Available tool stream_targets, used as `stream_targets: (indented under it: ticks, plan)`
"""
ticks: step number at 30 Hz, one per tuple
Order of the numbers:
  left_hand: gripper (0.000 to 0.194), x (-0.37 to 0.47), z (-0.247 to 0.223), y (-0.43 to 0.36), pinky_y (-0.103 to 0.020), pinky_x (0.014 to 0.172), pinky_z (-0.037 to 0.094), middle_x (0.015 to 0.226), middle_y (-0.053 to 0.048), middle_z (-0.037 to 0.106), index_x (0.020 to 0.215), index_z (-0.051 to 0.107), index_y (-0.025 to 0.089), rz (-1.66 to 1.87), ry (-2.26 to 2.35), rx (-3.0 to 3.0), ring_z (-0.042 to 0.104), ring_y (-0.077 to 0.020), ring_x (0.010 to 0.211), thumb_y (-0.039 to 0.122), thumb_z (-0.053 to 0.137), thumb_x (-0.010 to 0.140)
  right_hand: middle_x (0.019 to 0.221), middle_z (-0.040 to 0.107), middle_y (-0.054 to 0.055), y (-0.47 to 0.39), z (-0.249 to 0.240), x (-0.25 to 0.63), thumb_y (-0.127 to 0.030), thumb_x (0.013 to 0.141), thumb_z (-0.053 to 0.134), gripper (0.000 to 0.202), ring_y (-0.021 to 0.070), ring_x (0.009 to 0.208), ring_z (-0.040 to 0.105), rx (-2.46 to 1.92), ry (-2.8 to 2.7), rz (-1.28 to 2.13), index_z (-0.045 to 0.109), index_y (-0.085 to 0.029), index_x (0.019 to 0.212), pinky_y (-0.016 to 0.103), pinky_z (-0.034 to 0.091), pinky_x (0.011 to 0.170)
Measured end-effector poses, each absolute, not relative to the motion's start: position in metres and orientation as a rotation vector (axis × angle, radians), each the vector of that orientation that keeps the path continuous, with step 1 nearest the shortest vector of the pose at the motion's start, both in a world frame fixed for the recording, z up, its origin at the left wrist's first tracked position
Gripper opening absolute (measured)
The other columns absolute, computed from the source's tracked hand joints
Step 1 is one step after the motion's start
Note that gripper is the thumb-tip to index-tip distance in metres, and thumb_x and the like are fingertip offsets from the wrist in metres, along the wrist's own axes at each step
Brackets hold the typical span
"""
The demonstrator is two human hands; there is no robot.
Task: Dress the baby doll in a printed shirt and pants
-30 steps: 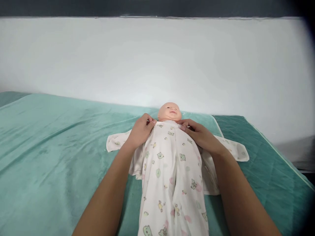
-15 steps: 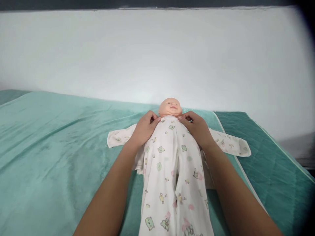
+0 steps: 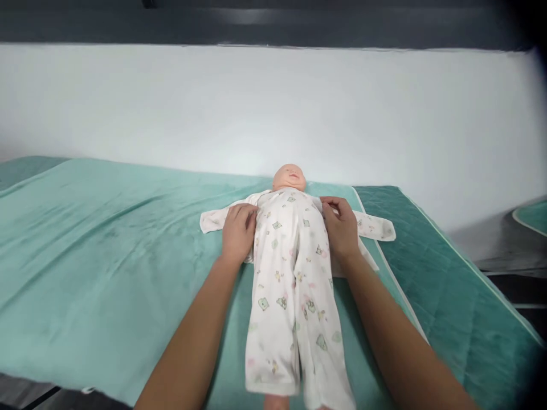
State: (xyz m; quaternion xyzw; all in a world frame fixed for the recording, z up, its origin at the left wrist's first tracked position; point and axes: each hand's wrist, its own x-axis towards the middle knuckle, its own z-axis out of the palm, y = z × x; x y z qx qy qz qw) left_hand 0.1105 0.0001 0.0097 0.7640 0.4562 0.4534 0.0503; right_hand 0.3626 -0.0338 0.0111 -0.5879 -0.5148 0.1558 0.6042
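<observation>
A baby doll lies on its back, head toward the wall. Printed white baby trousers cover it from the chest down, and part of a foot shows below one cuff. Under the doll a matching baby shirt is spread, its sleeves stretched out to both sides. My left hand is closed at the trousers' left edge, with its fingertips partly hidden. At the right edge, my right hand pinches the trousers' side between thumb and fingers.
A light green sheet with soft creases covers the bed. Darker quilted green bedding lies on the right. Behind the doll's head rises a white wall, with a dark band above it.
Both hands have moved from beside the doll's neck outward and down to the trousers' sides. The trousers' top sits slightly lower, and the view takes in more of the legs.
</observation>
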Motion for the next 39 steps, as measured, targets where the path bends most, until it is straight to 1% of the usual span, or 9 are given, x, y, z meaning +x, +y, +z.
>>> stream_targets:
  ticks: [4, 10, 16, 19, 21, 26, 31, 36, 39]
  plan:
    - [0.023, 0.092, 0.0, -0.05, -0.04, 0.101, 0.043, 0.116, -0.008, 0.067, 0.108, 0.066, 0.019, 1.153, 1.405, 2.493, 0.054, -0.0243, 0.114, 0.018, 0.05, 0.093, 0.11, 0.064, 0.009, -0.085, -0.015, 0.371, -0.027, 0.091, 0.05, 0.023, 0.0235, 0.105, 0.058, -1.473, -1.419, 0.148, 0.063, -0.019, 0.109, 0.04, 0.05, 0.09]
    - [0.023, 0.086, -0.002, -0.098, -0.047, 0.105, 0.039, 0.124, -0.008, 0.066, 0.098, 0.074, 0.025, 0.869, 1.305, 2.715, 0.045, -0.0289, 0.133, 0.016, 0.055, 0.089, 0.117, 0.062, 0.011, -0.149, -0.023, 0.361, -0.012, 0.088, 0.049, 0.025, 0.0284, 0.112, 0.05, -1.597, -1.942, -0.122, 0.07, -0.019, 0.1, 0.046, 0.04, 0.099]
    - [0.02, 0.087, -0.001, -0.094, -0.046, 0.095, 0.046, 0.102, -0.011, 0.067, 0.092, 0.073, 0.02, 0.816, 1.265, 2.738, 0.055, -0.0285, 0.108, 0.016, 0.054, 0.087, 0.105, 0.061, 0.009, -0.149, -0.022, 0.356, -0.007, 0.083, 0.05, 0.028, 0.0252, 0.101, 0.049, -1.646, -2.083, -0.116, 0.071, -0.019, 0.097, 0.041, 0.036, 0.094]
    - [0.02, 0.09, 0.002, -0.091, -0.046, 0.101, 0.044, 0.101, -0.011, 0.066, 0.089, 0.072, 0.02, 0.846, 1.222, 2.718, 0.055, -0.0275, 0.107, 0.015, 0.053, 0.087, 0.1, 0.06, 0.008, -0.146, -0.023, 0.357, -0.006, 0.083, 0.05, 0.024, 0.0234, 0.095, 0.049, -1.675, -2.138, -0.114, 0.069, -0.018, 0.091, 0.038, 0.035, 0.088]
    - [0.022, 0.095, 0.005, -0.09, -0.044, 0.099, 0.045, 0.097, -0.01, 0.066, 0.084, 0.071, 0.021, 0.904, 1.196, 2.642, 0.056, -0.0257, 0.103, 0.013, 0.05, 0.087, 0.099, 0.06, 0.008, -0.146, -0.023, 0.357, -0.006, 0.083, 0.05, 0.023, 0.0227, 0.094, 0.049, -1.674, -2.153, -0.104, 0.069, -0.017, 0.09, 0.037, 0.034, 0.085]
    - [0.022, 0.108, 0.006, -0.088, -0.035, 0.08, 0.048, 0.088, -0.007, 0.065, 0.079, 0.06, 0.019, 0.928, 1.295, 2.419, 0.058, -0.0227, 0.089, 0.014, 0.041, 0.09, 0.1, 0.061, 0.009, -0.148, -0.02, 0.355, -0.01, 0.088, 0.047, 0.025, 0.0232, 0.093, 0.049, -1.592, -2.119, -0.038, 0.071, -0.017, 0.092, 0.036, 0.035, 0.082]
    - [0.009, 0.11, -0.005, -0.089, -0.038, 0.08, 0.043, 0.093, -0.01, 0.065, 0.089, 0.057, 0.018, 0.775, 1.388, 2.483, 0.059, -0.0258, 0.089, 0.021, 0.049, 0.088, 0.098, 0.061, 0.01, -0.15, -0.021, 0.357, -0.013, 0.09, 0.047, 0.025, 0.0234, 0.093, 0.053, -1.497, -2.103, 0.044, 0.072, -0.017, 0.096, 0.034, 0.04, 0.079]
    - [0.024, 0.112, -0.002, -0.095, -0.039, 0.083, 0.04, 0.104, -0.011, 0.064, 0.111, 0.055, 0.018, 0.651, 1.352, 2.625, 0.058, -0.0279, 0.097, 0.029, 0.052, 0.089, 0.105, 0.063, 0.012, -0.153, -0.019, 0.36, -0.029, 0.093, 0.052, 0.026, 0.0259, 0.095, 0.059, -1.338, -1.985, 0.225, 0.07, -0.019, 0.109, 0.037, 0.048, 0.082]
    - [0.026, 0.116, 0.002, -0.097, -0.039, 0.084, 0.04, 0.11, -0.012, 0.063, 0.113, 0.054, 0.017, 0.624, 1.365, 2.649, 0.057, -0.0276, 0.099, 0.03, 0.05, 0.091, 0.115, 0.064, 0.012, -0.154, -0.018, 0.36, -0.033, 0.092, 0.054, 0.031, 0.0288, 0.104, 0.061, -1.294, -1.942, 0.297, 0.068, -0.021, 0.117, 0.04, 0.05, 0.089]
